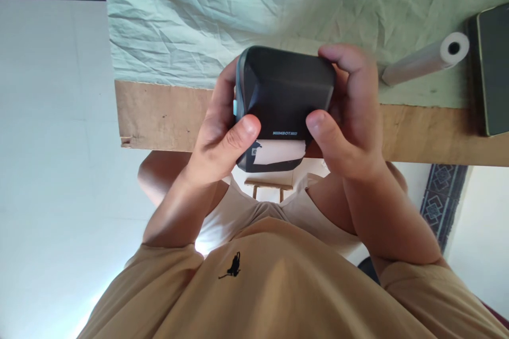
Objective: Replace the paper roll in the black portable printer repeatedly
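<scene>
Both hands are gripping a small black label printer just above the near edge of the bench, which is carrying a wrinkled pale cloth. The left hand is wrapping its side with the thumb pressing on the front; the right hand is clasping the opposite side, thumb beside the logo. The step in hand is probably seating or feeding paper: a white strip is poking from the slot. The next move is calling for a steady hold and a straight pull. The slot is facing the person; the long axis is running left to right. A paper roll and a dark device are lying well apart, to the right.
</scene>
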Demonstrator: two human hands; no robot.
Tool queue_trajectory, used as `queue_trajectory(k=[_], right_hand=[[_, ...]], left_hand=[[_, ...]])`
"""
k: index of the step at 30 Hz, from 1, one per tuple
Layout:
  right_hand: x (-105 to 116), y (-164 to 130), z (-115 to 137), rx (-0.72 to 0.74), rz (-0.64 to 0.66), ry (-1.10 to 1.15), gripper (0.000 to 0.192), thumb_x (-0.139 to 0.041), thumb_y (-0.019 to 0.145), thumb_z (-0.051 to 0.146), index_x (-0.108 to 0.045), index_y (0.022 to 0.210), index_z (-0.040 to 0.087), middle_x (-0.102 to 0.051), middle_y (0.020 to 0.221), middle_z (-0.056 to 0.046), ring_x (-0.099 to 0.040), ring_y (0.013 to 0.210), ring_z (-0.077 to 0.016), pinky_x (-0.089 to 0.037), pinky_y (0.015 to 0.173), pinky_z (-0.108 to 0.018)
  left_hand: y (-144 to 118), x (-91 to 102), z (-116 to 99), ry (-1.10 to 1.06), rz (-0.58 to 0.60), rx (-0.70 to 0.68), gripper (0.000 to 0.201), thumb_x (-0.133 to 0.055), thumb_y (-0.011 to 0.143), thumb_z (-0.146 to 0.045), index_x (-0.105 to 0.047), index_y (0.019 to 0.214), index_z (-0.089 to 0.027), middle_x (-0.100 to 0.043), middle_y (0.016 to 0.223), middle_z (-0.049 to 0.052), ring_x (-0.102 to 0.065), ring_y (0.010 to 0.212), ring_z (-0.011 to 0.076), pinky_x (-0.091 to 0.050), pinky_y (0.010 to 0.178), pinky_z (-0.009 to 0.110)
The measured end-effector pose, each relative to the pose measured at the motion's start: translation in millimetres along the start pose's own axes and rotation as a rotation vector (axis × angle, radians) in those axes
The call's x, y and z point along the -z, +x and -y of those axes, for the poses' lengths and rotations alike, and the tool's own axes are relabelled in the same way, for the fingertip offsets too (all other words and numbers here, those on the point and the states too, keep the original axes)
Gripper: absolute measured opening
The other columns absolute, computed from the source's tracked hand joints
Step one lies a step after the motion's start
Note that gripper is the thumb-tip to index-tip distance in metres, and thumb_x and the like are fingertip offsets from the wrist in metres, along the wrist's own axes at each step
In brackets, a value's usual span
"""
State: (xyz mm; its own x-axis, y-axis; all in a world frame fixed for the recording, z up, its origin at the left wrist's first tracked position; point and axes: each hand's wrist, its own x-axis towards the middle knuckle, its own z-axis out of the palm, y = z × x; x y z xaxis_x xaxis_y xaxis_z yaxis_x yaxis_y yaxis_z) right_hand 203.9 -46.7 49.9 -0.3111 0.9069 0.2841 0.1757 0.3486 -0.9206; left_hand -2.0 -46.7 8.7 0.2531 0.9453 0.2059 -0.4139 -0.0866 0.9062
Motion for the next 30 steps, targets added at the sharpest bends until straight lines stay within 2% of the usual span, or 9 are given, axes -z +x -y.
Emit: queue_trajectory(k=[2,5,7,9,12,14,17,24,30], right_hand=[[2.2,-0.1,-2.7,0.028,0.006,-0.023,0.054,-0.059,0.094,0.053,-0.043,0.142,0.036,-0.059,0.13,-0.003,-0.062,0.121,-0.0217,-0.057,0.086,-0.037],[4.2,-1.2,-5.6,0.052,0.036,-0.068,0.057,-0.061,0.093,0.052,-0.04,0.145,0.04,-0.057,0.132,-0.001,-0.063,0.104,-0.0179,-0.058,0.087,-0.036],[4.4,-1.7,-7.3,0.046,0.052,-0.095,0.059,-0.059,0.094,0.052,-0.036,0.147,0.042,-0.054,0.137,0.0,-0.063,0.097,-0.0156,-0.059,0.083,-0.035],[4.0,-1.5,-9.0,0.049,0.05,-0.119,0.058,-0.056,0.095,0.055,-0.035,0.147,0.042,-0.052,0.139,-0.001,-0.064,0.101,-0.0168,-0.059,0.085,-0.036],[3.2,0.0,-9.6,0.056,0.035,-0.135,0.056,-0.051,0.096,0.06,-0.035,0.147,0.042,-0.054,0.136,-0.001,-0.064,0.108,-0.0196,-0.06,0.09,-0.039],[2.8,1.0,-7.7,0.061,0.031,-0.145,0.055,-0.049,0.098,0.059,-0.035,0.148,0.042,-0.056,0.137,-0.001,-0.065,0.109,-0.0198,-0.061,0.093,-0.04],[2.6,1.9,-3.5,0.096,-0.003,-0.167,0.052,-0.045,0.1,0.056,-0.041,0.149,0.042,-0.053,0.146,0.0,-0.062,0.126,-0.022,-0.057,0.109,-0.043],[4.3,0.0,-6.8,0.096,0.066,-0.068,0.062,-0.049,0.099,0.052,-0.033,0.157,0.039,-0.044,0.158,-0.004,-0.05,0.146,-0.0263,-0.048,0.123,-0.05],[4.7,-1.4,-5.5,0.071,0.092,-0.14,0.074,-0.051,0.095,0.061,-0.028,0.159,0.034,-0.044,0.16,-0.007,-0.053,0.144,-0.0282,-0.046,0.125,-0.053]], left_hand=[[-2.1,-6.2,-5.9,0.006,-0.039,0.036,0.068,-0.064,0.087,-0.066,-0.055,0.143,-0.028,-0.064,0.135,0.007,-0.045,0.152,0.0362,-0.044,0.121,0.056],[-4.4,-21.8,-21.6,-0.029,-0.045,0.062,0.061,-0.065,0.09,-0.057,-0.056,0.141,-0.025,-0.065,0.136,0.008,-0.045,0.151,0.037,-0.046,0.12,0.055],[-4.6,-30.9,-29.4,-0.044,-0.137,0.132,0.059,-0.068,0.089,-0.051,-0.057,0.14,-0.022,-0.066,0.134,0.009,-0.041,0.154,0.0373,-0.044,0.122,0.052],[-4.0,-35.8,-32.7,-0.063,-0.207,0.161,0.056,-0.068,0.089,-0.053,-0.061,0.134,-0.022,-0.069,0.129,0.008,-0.039,0.155,0.036,-0.043,0.123,0.05],[-2.2,-34.9,-32.6,-0.119,-0.188,0.181,0.046,-0.055,0.095,-0.059,-0.07,0.117,-0.022,-0.074,0.114,0.008,-0.046,0.151,0.0322,-0.045,0.122,0.048],[-0.9,-32.3,-32.1,-0.144,-0.193,0.202,0.041,-0.047,0.101,-0.053,-0.073,0.109,-0.023,-0.075,0.107,0.006,-0.051,0.148,0.0284,-0.045,0.123,0.048],[0.2,-30.2,-31.9,-0.147,-0.216,0.172,0.038,-0.043,0.105,-0.043,-0.075,0.104,-0.023,-0.075,0.098,0.004,-0.057,0.142,0.0241,-0.043,0.124,0.046],[-2.2,-29.0,-27.7,-0.127,-0.28,0.124,0.037,-0.045,0.104,-0.041,-0.076,0.102,-0.02,-0.073,0.085,0.004,-0.069,0.12,0.0224,-0.054,0.109,0.038],[-1.6,-28.4,-28.5,-0.132,-0.346,0.146,0.034,-0.049,0.105,-0.038,-0.074,0.093,-0.018,-0.067,0.08,-0.001,-0.065,0.078,0.0119,-0.055,0.087,0.028]])
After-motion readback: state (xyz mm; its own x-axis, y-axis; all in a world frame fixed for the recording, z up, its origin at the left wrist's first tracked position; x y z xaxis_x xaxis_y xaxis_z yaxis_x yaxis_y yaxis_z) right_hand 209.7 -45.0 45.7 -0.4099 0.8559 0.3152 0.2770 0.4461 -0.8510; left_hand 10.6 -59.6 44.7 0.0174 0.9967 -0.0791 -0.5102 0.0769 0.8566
